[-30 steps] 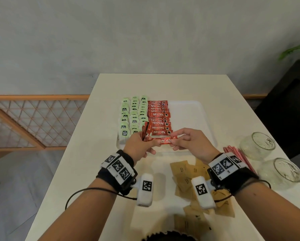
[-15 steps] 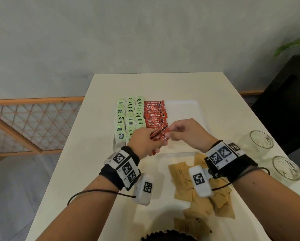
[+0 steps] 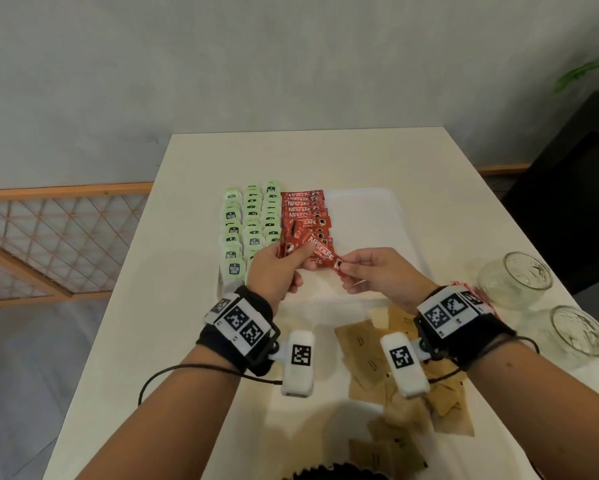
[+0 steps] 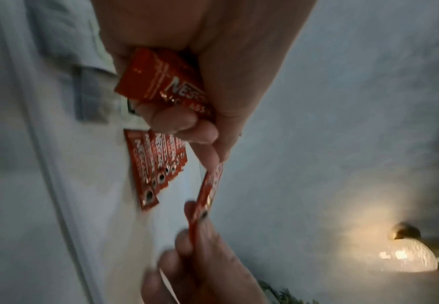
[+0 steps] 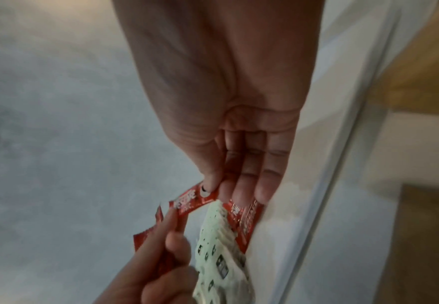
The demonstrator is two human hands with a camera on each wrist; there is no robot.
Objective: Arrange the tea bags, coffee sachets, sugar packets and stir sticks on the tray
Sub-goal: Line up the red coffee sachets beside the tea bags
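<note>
Since the frame a second ago, we are lifting the sachet off the tray's near edge and angling it up between our hands, above the red column. Our right hand is pinching one end of a single coffee sachet between thumb and fingertips, while our left hand is curling round a small bundle of spare sachets and touching the other end. Outward from the hands, the laid coffee sachets are lying overlapped in one column on the white tray, just beside three columns of pale green tea bags. The right part of the tray is bare. We are judging the tea done and the coffee nearly done. The brown sugar packets are lying scattered on the table near us, and the red stir sticks are showing behind our right wrist, both untouched. The sachet is glossy red foil, thin and slightly bent.
</note>
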